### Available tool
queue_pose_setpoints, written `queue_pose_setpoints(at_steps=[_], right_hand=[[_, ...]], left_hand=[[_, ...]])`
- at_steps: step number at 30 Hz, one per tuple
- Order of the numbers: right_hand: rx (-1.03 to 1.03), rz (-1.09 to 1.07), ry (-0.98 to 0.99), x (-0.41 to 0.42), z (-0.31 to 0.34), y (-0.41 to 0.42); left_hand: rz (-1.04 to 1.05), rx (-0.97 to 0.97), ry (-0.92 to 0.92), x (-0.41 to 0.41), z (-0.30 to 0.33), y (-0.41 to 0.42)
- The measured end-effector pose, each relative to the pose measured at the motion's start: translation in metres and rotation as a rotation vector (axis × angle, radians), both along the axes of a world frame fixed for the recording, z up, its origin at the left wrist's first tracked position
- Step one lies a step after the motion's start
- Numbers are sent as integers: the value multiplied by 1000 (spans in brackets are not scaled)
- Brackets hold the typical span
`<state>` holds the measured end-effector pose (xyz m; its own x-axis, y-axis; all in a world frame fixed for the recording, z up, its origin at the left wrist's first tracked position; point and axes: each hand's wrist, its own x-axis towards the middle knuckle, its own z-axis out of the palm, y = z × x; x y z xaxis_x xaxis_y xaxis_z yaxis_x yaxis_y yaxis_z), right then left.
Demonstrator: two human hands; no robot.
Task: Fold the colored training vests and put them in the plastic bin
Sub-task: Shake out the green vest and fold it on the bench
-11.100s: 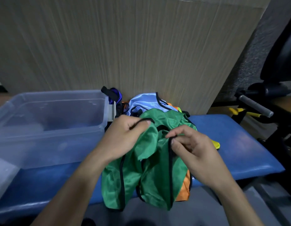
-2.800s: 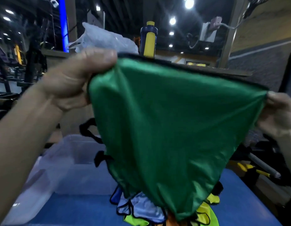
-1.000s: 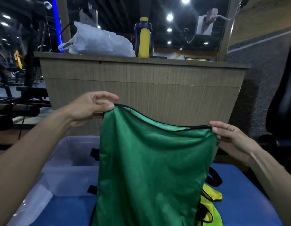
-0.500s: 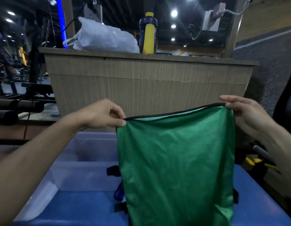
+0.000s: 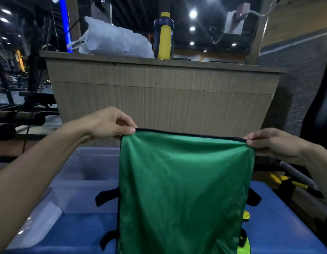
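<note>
step: we hold vest point(image 5: 184, 189) up flat | left hand point(image 5: 107, 123), right hand point(image 5: 269, 143) each pinch a top corner | next: we fold it, bin point(image 5: 82, 182) after

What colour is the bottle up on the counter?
The bottle is dark blue and yellow with a yellow cap, seen in the head view.

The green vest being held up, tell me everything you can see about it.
The shiny green fabric training vest with black edging hangs flat and upright, stretched by its top edge. The left hand pinches one top corner, the right hand the other. Black straps stick out at its sides. It hangs over the blue padded bench.
</note>
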<state>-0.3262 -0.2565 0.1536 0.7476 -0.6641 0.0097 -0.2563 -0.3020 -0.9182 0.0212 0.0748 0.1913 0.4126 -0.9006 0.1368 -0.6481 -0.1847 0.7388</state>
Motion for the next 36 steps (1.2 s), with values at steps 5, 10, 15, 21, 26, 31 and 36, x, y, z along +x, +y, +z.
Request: queue_pose_setpoints(at_steps=[5, 10, 15, 21, 26, 31, 36], right_hand=[[138, 132, -162, -6, -4, 2], [194, 188, -245, -10, -3, 3], [313, 244, -403, -14, 5, 18], [237, -211, -256, 50, -19, 38], [10, -118, -337, 97, -21, 114], [-159, -132, -370, 116, -26, 149], [-134, -161, -375, 114, -22, 155]], left_hand=[[2, -10, 73, -1, -5, 0], [-262, 24, 484, 9, -10, 11], [-289, -118, 592, 12, -6, 12], [221, -48, 207, -12, -18, -40], [-36, -98, 410, -82, -24, -61], [51, -234, 481, -102, -37, -77], [111, -279, 427, -107, -38, -79]])
